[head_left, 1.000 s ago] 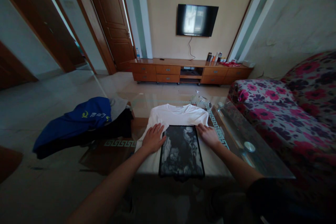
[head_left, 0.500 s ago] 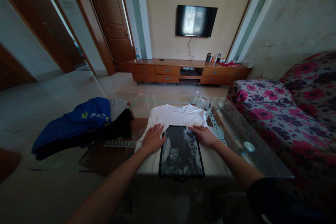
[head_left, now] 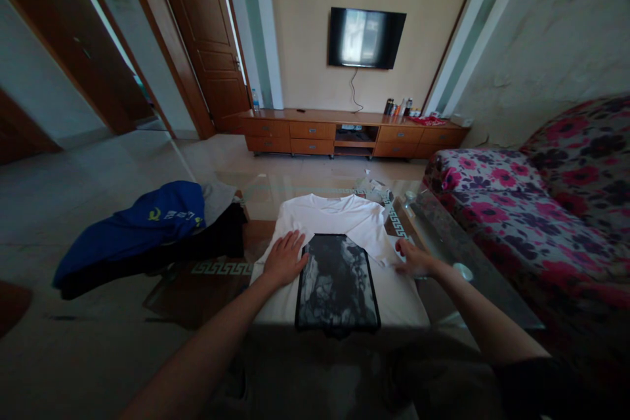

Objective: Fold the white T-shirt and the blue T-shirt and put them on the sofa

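A white T-shirt [head_left: 329,210] lies spread out, its neckline away from me. On its front is a dark rectangular panel [head_left: 337,282] with a black border and a grey marbled pattern; whether it is printed or laid on, I cannot tell. My left hand [head_left: 286,259] rests flat on the shirt at the panel's left edge, fingers extended. Beside the shirt's right sleeve [head_left: 377,251] is my right hand [head_left: 413,259], its lower fingers smeared by motion. Whether it grips the sleeve's end is unclear.
Under the shirt is a glass coffee table [head_left: 492,302], with a round metal disc [head_left: 463,272] on its right side. A pile of blue and black clothes [head_left: 162,216] lies to the left. A floral sofa [head_left: 512,210] stands right, a wooden TV cabinet [head_left: 310,131] beyond.
My right hand has moved right, off the panel's upper right corner to the sleeve's outer end. The right sleeve now reaches further outward. My left hand stays in place on the shirt.
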Demonstrator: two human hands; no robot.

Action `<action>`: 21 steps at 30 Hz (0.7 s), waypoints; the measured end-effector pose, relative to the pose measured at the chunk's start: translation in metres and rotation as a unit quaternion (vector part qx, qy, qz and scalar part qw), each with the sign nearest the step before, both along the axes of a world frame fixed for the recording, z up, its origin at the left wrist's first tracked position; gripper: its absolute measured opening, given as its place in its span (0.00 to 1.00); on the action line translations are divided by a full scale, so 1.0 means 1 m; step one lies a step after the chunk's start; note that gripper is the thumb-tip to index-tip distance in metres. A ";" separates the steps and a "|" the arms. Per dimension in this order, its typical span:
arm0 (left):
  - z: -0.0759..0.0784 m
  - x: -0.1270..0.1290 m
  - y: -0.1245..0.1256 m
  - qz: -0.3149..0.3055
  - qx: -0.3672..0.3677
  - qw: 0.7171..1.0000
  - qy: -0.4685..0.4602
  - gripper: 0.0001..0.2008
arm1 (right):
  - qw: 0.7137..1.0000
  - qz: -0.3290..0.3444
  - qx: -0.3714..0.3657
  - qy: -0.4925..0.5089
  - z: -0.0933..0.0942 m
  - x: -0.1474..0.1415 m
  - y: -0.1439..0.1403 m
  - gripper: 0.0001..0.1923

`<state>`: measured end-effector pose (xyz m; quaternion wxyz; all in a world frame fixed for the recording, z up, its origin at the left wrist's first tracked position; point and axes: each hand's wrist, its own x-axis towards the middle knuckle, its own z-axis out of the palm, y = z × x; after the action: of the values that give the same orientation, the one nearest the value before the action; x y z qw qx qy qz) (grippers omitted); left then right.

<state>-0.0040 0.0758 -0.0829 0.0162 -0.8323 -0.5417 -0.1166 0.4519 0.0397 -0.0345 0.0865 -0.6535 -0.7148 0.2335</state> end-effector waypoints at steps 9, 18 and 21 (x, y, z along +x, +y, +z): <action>0.000 -0.001 0.000 0.000 -0.003 1.000 0.001 0.31 | 0.982 -0.045 0.007 -0.182 0.010 0.005 -0.015 0.10; 0.002 0.000 -0.001 -0.003 0.000 1.000 0.003 0.31 | 0.987 -0.040 0.001 -0.157 0.010 0.007 -0.011 0.07; 0.002 0.000 0.000 0.000 -0.001 1.000 0.005 0.31 | 0.991 -0.105 0.001 -0.083 0.008 0.015 -0.004 0.07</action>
<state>-0.0039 0.0756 -0.0807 0.0182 -0.8330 -0.5415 -0.1123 0.4669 0.0355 -0.0266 0.0517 -0.7419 -0.6473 0.1669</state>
